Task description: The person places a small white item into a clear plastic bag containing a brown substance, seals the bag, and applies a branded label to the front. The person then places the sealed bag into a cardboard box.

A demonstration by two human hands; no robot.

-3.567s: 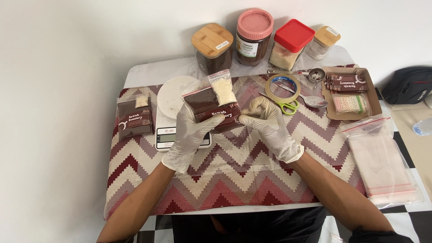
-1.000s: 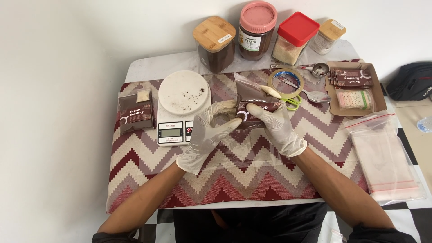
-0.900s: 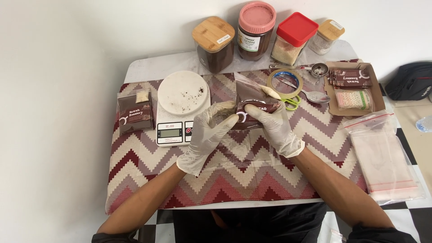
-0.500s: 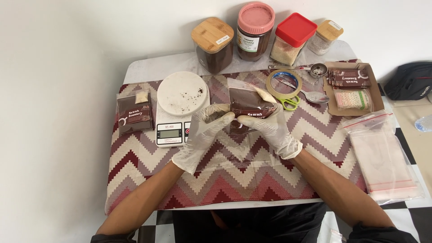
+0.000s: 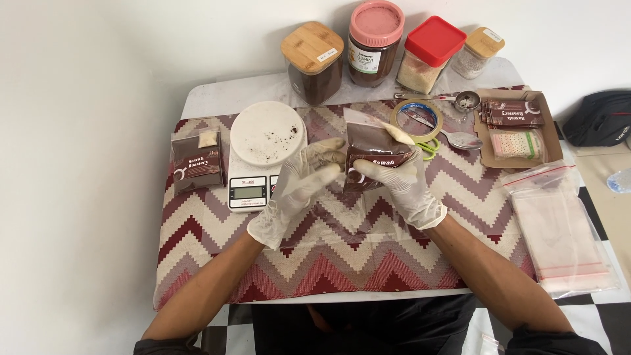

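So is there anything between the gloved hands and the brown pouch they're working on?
Nothing visible. The right hand grips the brown pouch directly, above the zigzag cloth. The left hand touches the pouch's left edge with its fingertips. The scale stands to the left, clear of both.

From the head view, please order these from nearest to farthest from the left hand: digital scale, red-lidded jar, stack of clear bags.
1. White digital kitchen scale, just beside the gloved left hand.
2. Red-lidded clear plastic jar, back of table.
3. Stack of clear zip bags, far right edge.
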